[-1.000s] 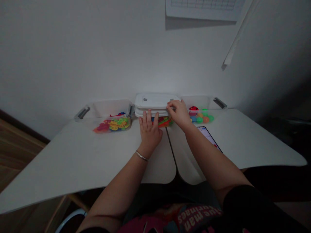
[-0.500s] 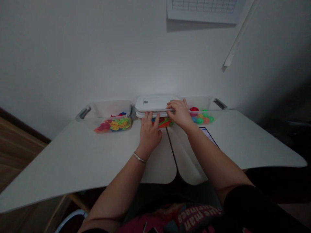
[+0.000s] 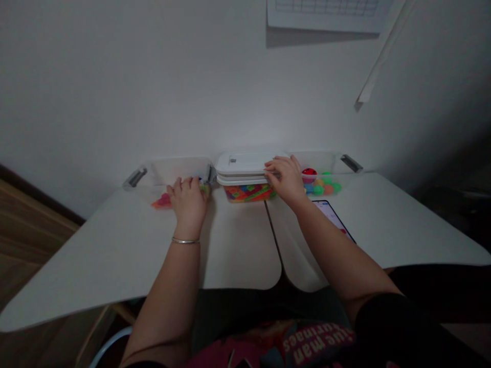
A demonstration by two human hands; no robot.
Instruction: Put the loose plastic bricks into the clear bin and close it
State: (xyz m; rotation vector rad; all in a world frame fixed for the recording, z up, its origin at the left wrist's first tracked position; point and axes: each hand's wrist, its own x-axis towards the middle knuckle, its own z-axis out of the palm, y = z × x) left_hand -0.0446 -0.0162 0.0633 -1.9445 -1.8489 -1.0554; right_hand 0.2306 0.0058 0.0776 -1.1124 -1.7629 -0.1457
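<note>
My left hand (image 3: 188,204) reaches to the front wall of the left clear plastic box (image 3: 157,171), fingers apart over its near rim. Colourful plastic pieces (image 3: 164,201) show through that box beside the hand. On the middle box (image 3: 249,193), full of orange, green and blue pieces, lie stacked white lids (image 3: 245,162). My right hand (image 3: 286,179) rests at the right end of these lids, its fingers spread on the top and edge; no grip shows. Just right of this hand, the right clear box (image 3: 326,161) holds small coloured balls (image 3: 327,189) and a red ladybird-like ball (image 3: 309,175).
A phone (image 3: 333,220) with a lit screen lies partly under my right forearm. The white table (image 3: 245,245) has a seam down its middle, ending at a rounded notch in the near edge. Behind the boxes rises a wall with a printed sheet (image 3: 326,15).
My left hand has moved left from the front of the middle box to the left box, uncovering the middle box's pieces. My right hand stays on the lids.
</note>
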